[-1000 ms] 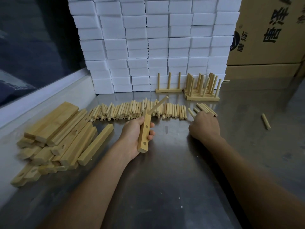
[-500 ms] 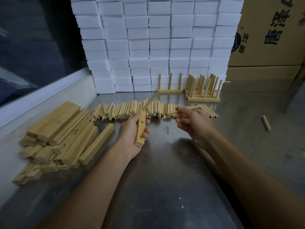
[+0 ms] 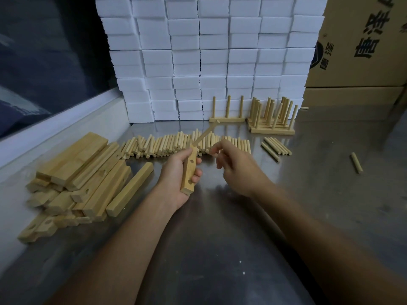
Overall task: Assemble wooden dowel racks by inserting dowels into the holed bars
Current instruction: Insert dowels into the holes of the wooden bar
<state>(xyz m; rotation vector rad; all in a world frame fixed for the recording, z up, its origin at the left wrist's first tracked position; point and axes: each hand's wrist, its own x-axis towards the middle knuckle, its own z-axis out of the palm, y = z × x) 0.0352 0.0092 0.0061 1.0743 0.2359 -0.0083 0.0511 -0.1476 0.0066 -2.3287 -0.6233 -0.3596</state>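
My left hand point(image 3: 172, 172) grips a holed wooden bar point(image 3: 189, 170) upright above the metal table point(image 3: 220, 249). One dowel point(image 3: 206, 134) sticks out of the bar's top end, slanting up to the right. Two empty holes show lower on the bar. Just to the right of the bar, my right hand point(image 3: 237, 168) has its fingers curled and pinches a dowel that they mostly hide. A long row of loose dowels point(image 3: 163, 146) lies behind both hands. On the left sits a pile of holed bars point(image 3: 77, 172).
Finished racks stand at the back: one with three dowels point(image 3: 228, 118), then a cluster of several point(image 3: 273, 119). A few dowels point(image 3: 276, 147) lie right of the row, a stray one point(image 3: 356, 165) farther right. White foam blocks point(image 3: 209, 51) and cardboard boxes point(image 3: 363, 51) wall the back.
My right hand picked a dowel from the small group on the right and brought it left, up to the bar. My left hand raised the bar slightly.
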